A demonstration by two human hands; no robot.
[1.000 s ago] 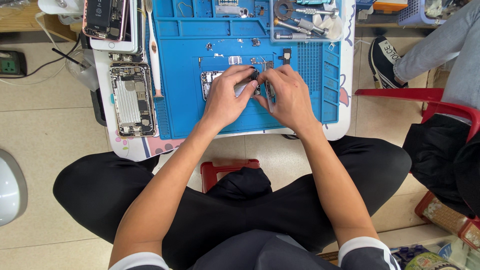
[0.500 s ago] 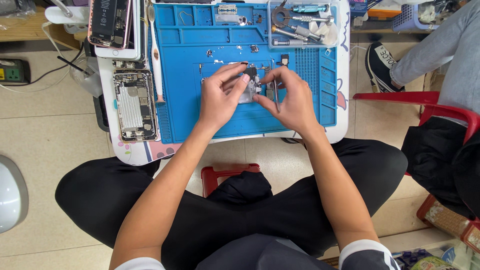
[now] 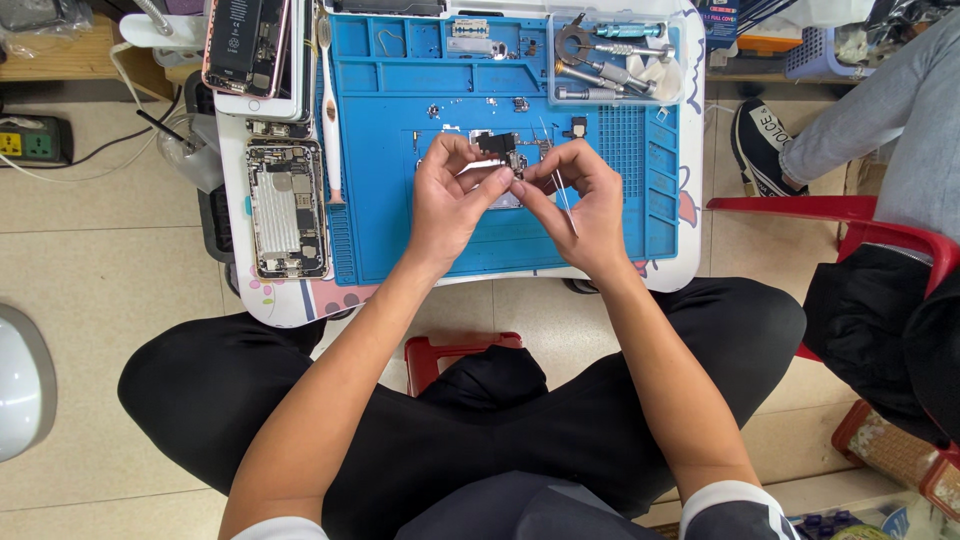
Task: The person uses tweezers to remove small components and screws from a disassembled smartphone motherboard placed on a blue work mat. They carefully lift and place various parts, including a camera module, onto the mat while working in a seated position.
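Left hand pinches a small black part over the blue mat; right hand, at its 3 o'clock, grips tweezers. Opened phone lies at 9 o'clock.

The small part is dark and flat, with tiny silver bits on it. It is lifted a little above the blue mat, near the middle of the mat. It is pinched at both ends. The thin silver tweezers slant down toward 5 o'clock from the part, just beside it.
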